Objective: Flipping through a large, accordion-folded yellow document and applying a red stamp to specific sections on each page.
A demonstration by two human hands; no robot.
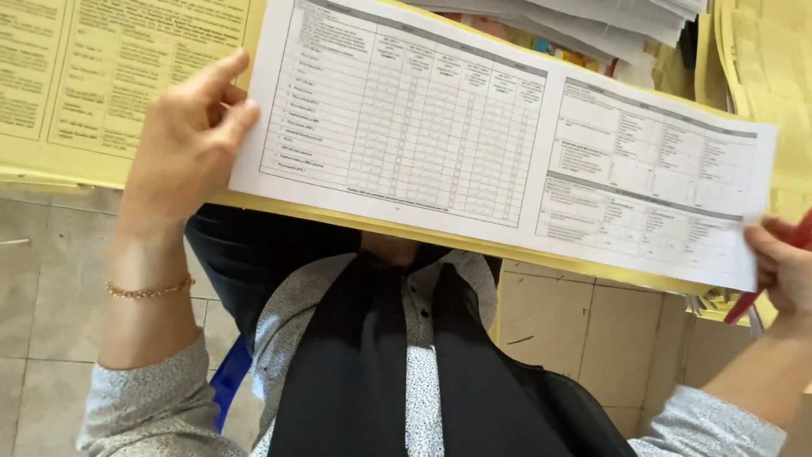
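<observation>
Left hand (188, 140) pinching the left edge of a long white sheet (499, 135) full of printed boxes. Right hand (782, 271) closed on the sheet's right corner, with a red pen (765, 283) tucked in too. Sheet held up flat, over a yellow sheet (440, 237) just under it. More yellow papers (101, 76) lying beyond. Gold bracelet (148, 290) on the left wrist. Tiled floor (558, 330) below.

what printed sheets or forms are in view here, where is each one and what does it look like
White form: wide sheet with grey printed tables, across the middle, held by the left hand and right hand.
Yellow sheet: directly under the white form, only its edge showing.
Yellow forms: top left, lying flat, boxed dark print.
Yellow stack: right edge, layered sheets.
White paper pile: top centre, fanned edges.
Red pen: in the right hand.
</observation>
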